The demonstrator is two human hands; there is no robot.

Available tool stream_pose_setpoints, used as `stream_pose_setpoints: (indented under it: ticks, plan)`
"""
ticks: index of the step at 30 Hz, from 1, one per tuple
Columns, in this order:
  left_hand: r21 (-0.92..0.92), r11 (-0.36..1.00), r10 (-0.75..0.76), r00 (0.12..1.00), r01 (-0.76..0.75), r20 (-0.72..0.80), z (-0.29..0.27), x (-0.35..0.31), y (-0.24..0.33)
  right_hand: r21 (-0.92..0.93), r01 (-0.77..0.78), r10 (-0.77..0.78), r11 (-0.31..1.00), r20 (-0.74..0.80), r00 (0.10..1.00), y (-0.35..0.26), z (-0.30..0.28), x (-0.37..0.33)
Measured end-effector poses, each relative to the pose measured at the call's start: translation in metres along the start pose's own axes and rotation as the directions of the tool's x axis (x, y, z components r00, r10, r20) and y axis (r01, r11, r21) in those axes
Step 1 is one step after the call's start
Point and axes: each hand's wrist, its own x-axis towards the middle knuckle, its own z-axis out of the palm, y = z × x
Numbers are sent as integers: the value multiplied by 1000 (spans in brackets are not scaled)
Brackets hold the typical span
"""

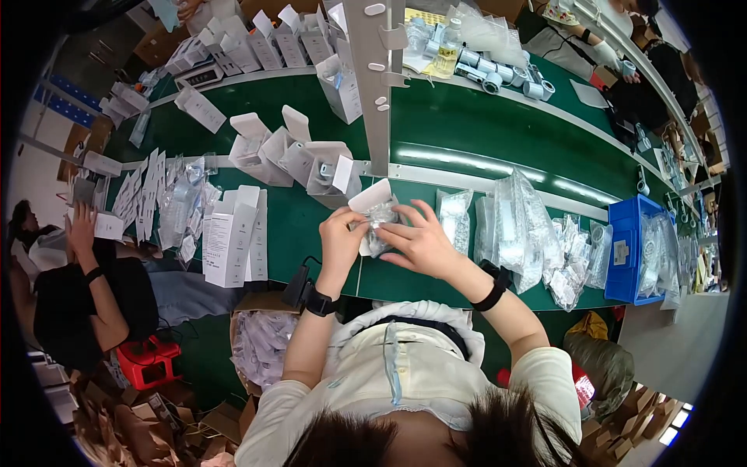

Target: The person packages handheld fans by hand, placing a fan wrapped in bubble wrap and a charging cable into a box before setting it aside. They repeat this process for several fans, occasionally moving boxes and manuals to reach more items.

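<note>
A small white box [370, 197] with its flap raised stands at the table's near edge in front of me. At its mouth is a crumpled clear plastic bag [380, 215]; its contents are too blurred to name. My left hand [341, 240] is closed, thumb and fingers pinching the bag at the box's left side. From the right, my right hand [426, 245] reaches over the bag with fingers spread, some fingertips resting on it. Just beyond my left hand stand several white boxes with lifted flaps, the nearest being an open box [331, 175].
Clear bags of parts [513, 229] lie right of my hands, beside a blue bin [626, 249]. Flat white cartons [233, 237] stand at left. A metal post [372, 93] rises beyond the boxes. A co-worker's hand [81, 229] rests on a white box at far left.
</note>
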Motion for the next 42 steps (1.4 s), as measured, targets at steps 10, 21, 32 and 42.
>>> stream_pose_setpoints:
  ticks: [10,21,32,42]
  plan:
    - [-155,964,225,974,-218,33,-11,-11,14,263,-210,256,942,-157,954,18,4,-22]
    - [716,556,-278,907,421,-317,-244,-20,-202,910,-388,873,146,67,484,45,1,4]
    - [409,908,-212,939,87,272,-33,-73,-4,560,-698,803,446,-595,36,254,47,63]
    - [690,720,-289,876,-67,386,4,-12,-78,113,-880,886,462,-98,452,139,-75,-63]
